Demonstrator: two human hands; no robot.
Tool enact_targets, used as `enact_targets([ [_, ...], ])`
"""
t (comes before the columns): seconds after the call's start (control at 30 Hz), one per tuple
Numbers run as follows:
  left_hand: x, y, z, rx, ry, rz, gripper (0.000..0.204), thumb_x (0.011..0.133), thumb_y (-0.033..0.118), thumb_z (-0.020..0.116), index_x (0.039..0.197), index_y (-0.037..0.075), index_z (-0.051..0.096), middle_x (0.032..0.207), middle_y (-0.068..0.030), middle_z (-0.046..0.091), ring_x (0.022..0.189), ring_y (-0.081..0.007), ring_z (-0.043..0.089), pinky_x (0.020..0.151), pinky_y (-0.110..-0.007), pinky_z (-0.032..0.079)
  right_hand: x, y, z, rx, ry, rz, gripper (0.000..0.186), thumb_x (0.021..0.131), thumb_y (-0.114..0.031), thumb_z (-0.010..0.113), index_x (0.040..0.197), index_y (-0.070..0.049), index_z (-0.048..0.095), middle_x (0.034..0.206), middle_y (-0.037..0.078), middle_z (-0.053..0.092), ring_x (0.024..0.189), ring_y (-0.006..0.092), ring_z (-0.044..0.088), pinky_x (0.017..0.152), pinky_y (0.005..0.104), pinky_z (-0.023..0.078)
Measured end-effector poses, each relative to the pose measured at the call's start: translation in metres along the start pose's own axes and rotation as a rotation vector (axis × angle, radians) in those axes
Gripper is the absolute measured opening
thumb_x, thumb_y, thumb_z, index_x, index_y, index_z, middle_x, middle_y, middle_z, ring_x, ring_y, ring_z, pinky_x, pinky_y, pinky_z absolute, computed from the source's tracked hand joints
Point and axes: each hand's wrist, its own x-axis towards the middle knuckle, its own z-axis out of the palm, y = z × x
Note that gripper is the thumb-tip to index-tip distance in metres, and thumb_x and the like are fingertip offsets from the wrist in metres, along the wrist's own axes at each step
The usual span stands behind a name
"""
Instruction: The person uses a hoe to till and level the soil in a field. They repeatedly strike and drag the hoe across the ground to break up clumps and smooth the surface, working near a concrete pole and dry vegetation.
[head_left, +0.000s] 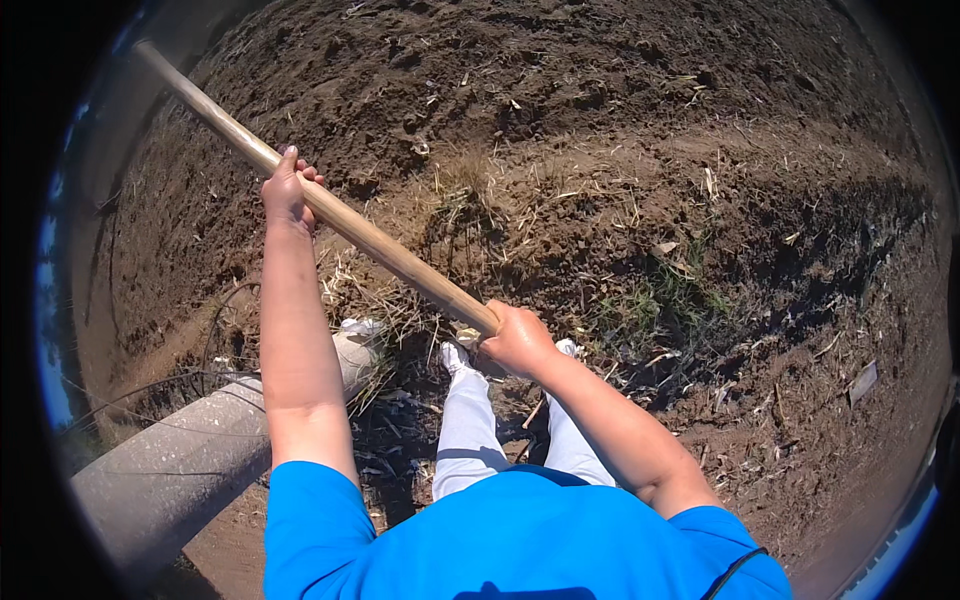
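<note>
Clearly, 1 long wooden pole [400,259] is held from mid-view toward 10 o'clock, gripped at its near end by the right hand [518,341] and farther up by the left hand [288,193]. Stiff, smooth, moderately heavy handling is expected; 2 well-spaced holds are advised.

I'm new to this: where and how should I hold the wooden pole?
Grip the wooden pole from its near side, probably at its visible middle and lower end: it's long and slim, slanting away leftward; left hand and right hand wrap those parts.
</note>
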Motion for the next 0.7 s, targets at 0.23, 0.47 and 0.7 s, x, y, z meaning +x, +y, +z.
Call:
enact_targets([
  [0.23, -0.289, -0.346, 0.031, 0.096, 0.000, -0.860, 0.019, 0.094, 0.020, 0.059, 0.087, 0.005, 0.049, 0.065, -0.0036, 0.050, 0.050, -0.0159, 0.052, 0.045, -0.035, 0.050, -0.291, 0.121, -0.043, -0.053, -0.222, 0.715, 0.038, 0.071, -0.021, 0.074, 0.105, -0.008, 0.064, 0.093, 0.019, 0.070, 0.091, 0.0366, 0.067, 0.082, 0.0447, 0.052],
  [0.47, -0.226, -0.291, 0.070, -0.218, -0.161, -1.033, 0.024, 0.096, 0.027, 0.058, 0.086, 0.006, 0.051, 0.067, -0.0070, 0.053, 0.058, -0.0217, 0.057, 0.057, -0.040, 0.055, -0.218, -0.053, -0.150, -0.293, -0.053, 0.703, 0.041, 0.074, -0.015, 0.073, 0.111, -0.005, 0.058, 0.088, 0.020, 0.067, 0.084, 0.0366, 0.067, 0.077, 0.0436, 0.053],
  [0.7, -0.137, -0.269, 0.064, -0.479, -0.130, -1.114, 0.022, 0.095, 0.022, 0.060, 0.080, 0.009, 0.049, 0.063, -0.0042, 0.052, 0.055, -0.0200, 0.056, 0.056, -0.037, 0.055, -0.179, -0.130, -0.150, -0.662, -0.013, 0.443, 0.047, 0.075, -0.014, 0.071, 0.119, -0.009, 0.054, 0.089, 0.016, 0.067, 0.079, 0.0367, 0.067, 0.074, 0.0456, 0.053],
])
